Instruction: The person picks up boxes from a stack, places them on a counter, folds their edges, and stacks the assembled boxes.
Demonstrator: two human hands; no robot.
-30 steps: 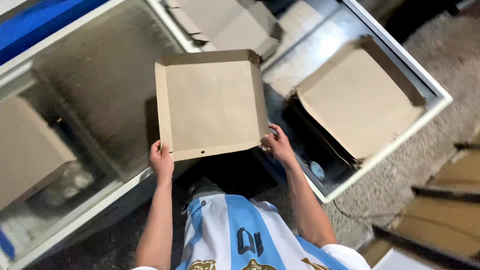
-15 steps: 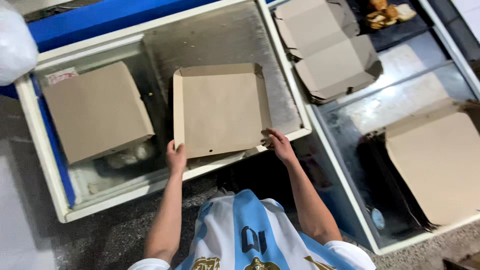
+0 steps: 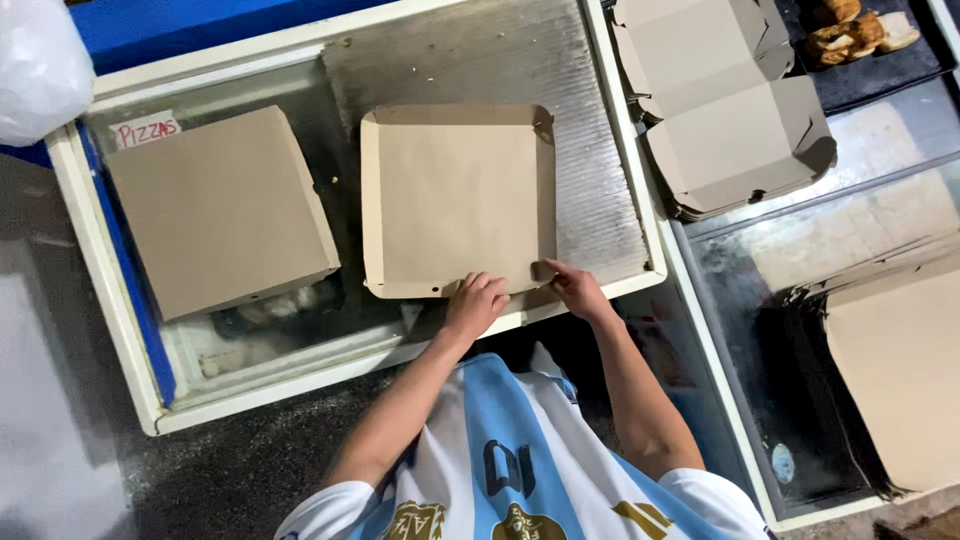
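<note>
A flat brown cardboard box tray [image 3: 455, 200] with low folded-up edges lies on the metal lid of a chest freezer [image 3: 600, 170]. My left hand [image 3: 476, 303] rests on its near edge with fingers curled over the rim. At the tray's near right corner, my right hand [image 3: 573, 288] presses with the fingertips. Both hands touch the cardboard; neither lifts it.
A closed brown cardboard box [image 3: 222, 210] sits on the freezer's glass lid to the left. Folded box blanks [image 3: 730, 110] are stacked at the upper right, with baked goods [image 3: 855, 28] behind. Another flat cardboard piece [image 3: 895, 375] lies at the right. A white bag [image 3: 40, 65] is at top left.
The tray was held up in both hands, then lowered flat onto the freezer's metal lid. My left hand slid right along the near edge toward my right hand.
</note>
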